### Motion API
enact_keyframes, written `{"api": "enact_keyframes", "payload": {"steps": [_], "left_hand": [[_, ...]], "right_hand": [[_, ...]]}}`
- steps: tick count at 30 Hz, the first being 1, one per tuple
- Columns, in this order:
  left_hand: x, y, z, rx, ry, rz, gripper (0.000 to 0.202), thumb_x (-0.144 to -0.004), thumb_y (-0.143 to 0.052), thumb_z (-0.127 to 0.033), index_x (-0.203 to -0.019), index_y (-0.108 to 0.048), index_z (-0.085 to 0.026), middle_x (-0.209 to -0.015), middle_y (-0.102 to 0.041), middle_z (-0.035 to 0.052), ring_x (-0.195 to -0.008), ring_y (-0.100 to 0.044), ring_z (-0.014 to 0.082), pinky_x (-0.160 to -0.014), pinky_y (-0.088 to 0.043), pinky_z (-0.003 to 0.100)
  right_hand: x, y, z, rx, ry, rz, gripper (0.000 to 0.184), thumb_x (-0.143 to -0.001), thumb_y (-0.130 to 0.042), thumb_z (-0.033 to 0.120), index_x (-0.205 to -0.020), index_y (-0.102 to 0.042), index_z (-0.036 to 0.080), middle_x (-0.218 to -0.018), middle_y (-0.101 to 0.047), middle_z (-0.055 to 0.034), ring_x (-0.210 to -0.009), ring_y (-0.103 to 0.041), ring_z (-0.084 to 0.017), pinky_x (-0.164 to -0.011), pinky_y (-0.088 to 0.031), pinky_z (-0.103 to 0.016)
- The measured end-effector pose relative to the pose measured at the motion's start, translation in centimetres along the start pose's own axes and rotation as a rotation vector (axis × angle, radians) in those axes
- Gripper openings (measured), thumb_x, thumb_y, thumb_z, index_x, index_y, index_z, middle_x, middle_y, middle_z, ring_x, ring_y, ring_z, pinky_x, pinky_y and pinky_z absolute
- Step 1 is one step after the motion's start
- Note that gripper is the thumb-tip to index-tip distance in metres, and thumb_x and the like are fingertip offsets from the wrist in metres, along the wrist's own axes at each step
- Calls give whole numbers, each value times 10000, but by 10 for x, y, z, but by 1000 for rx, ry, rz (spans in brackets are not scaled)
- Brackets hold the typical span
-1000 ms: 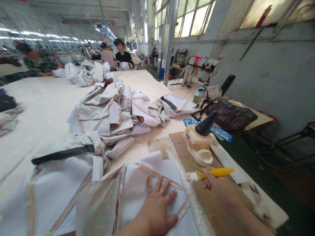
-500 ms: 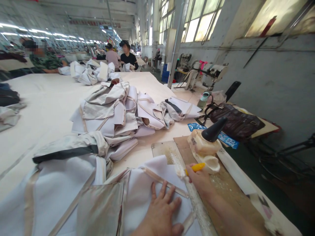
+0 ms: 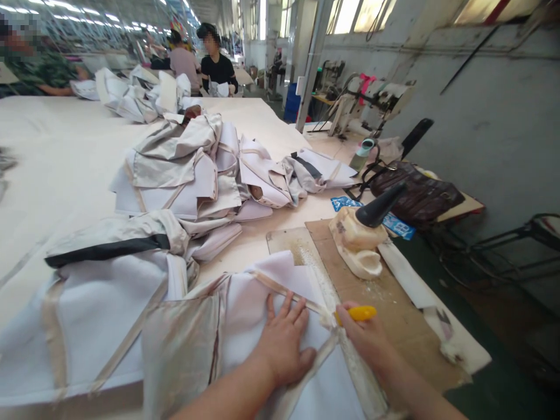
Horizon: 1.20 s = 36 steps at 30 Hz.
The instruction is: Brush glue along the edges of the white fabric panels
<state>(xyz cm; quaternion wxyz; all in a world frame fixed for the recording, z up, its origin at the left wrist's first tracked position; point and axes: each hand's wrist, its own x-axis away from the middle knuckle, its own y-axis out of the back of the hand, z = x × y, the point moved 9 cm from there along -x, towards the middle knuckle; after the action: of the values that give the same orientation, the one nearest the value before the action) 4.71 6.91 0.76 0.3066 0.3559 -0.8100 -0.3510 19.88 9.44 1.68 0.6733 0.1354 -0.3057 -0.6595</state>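
The person's left hand [image 3: 284,344] lies flat with fingers spread and holds nothing, pressing down a white fabric panel [image 3: 245,326] just left of a brown board [image 3: 394,315]. The right hand [image 3: 367,341], at the board's near left edge, is closed around a yellow-handled brush [image 3: 356,314], whose bristles touch the panel's beige taped edge beside a glue-crusted strip [image 3: 318,274]. A crusted glue pot [image 3: 361,236] with a black cone stands at the board's far end, and heaped fabric pieces [image 3: 188,175] lie beyond it to the left.
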Motion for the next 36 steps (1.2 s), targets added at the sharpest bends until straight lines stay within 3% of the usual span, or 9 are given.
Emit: {"api": "enact_keyframes", "payload": {"steps": [3, 8, 10, 16, 22, 25, 28, 33, 36], "left_hand": [[-2, -3, 1, -24, 7, -3, 674, -756, -428, -534, -1349, -291, -242, -1448, -155, 6, -1326, 44, 271, -990, 175, 566], [-4, -4, -1, -76, 9, -5, 682, -748, -443, -539, -1343, -302, -238, -1445, -171, 4, -1324, 34, 282, -997, 150, 573], [-5, -5, -2, -88, 8, -3, 678, -749, -439, -540, -1341, -306, -237, -1446, -170, 6, -1324, 34, 288, -996, 152, 573], [-7, -9, -1, -144, 3, -5, 683, -757, -425, -551, -1340, -308, -216, -1446, -165, 11, -1323, 54, 280, -987, 174, 568], [-10, -12, -3, -203, -4, -8, 692, -760, -422, -575, -1338, -308, -212, -1443, -177, 13, -1322, 45, 288, -979, 191, 565], [-10, -13, -4, -226, 13, 7, 696, -761, -422, -577, -1341, -305, -210, -1444, -173, 12, -1321, 57, 291, -979, 188, 567], [-10, -13, -5, -245, 19, -2, 691, -765, -413, -584, -1338, -311, -211, -1444, -172, 14, -1321, 57, 288, -975, 191, 567], [-10, -15, -5, -240, 7, 2, 679, -770, -391, -588, -1333, -314, -218, -1447, -161, 16, -1320, 77, 283, -969, 192, 573], [-10, -14, -5, -237, 8, -4, 681, -767, -395, -580, -1336, -311, -214, -1448, -159, 18, -1319, 83, 286, -967, 196, 571]], "right_hand": [[26, 4, -6, 4, -21, 29, 328, -831, -401, 428, -609, -456, 192, -529, -453, 34, -529, -460, -129, -507, -343, -226], [20, 17, 7, 7, 14, -73, 311, -818, -395, 444, -690, -519, 189, -571, -490, 16, -555, -477, -145, -537, -370, -235], [30, 15, -1, 5, -22, -56, 322, -807, -402, 451, -643, -504, 193, -544, -474, 17, -539, -466, -144, -518, -363, -233], [100, 17, -39, -48, -187, 10, 340, -801, -417, 444, -567, -438, 199, -508, -371, 42, -495, -396, -121, -474, -335, -215], [107, 29, -50, -109, -243, -63, 334, -789, -427, 453, -581, -480, 197, -490, -408, 40, -491, -422, -130, -489, -343, -224], [121, 27, -61, -99, -259, -13, 372, -801, -421, 464, -546, -471, 197, -492, -419, 30, -500, -429, -134, -501, -350, -229], [133, 31, -65, -70, -211, 28, 398, -828, -405, 465, -541, -467, 196, -519, -444, 19, -524, -448, -137, -527, -358, -235], [132, 35, -48, 2, -44, 162, 353, -865, -385, 403, -608, -508, 196, -583, -491, 12, -562, -473, -136, -549, -364, -237], [128, 43, -40, 53, 8, 137, 317, -869, -402, 381, -646, -545, 206, -602, -527, 9, -585, -505, -143, -574, -387, -244]]}}
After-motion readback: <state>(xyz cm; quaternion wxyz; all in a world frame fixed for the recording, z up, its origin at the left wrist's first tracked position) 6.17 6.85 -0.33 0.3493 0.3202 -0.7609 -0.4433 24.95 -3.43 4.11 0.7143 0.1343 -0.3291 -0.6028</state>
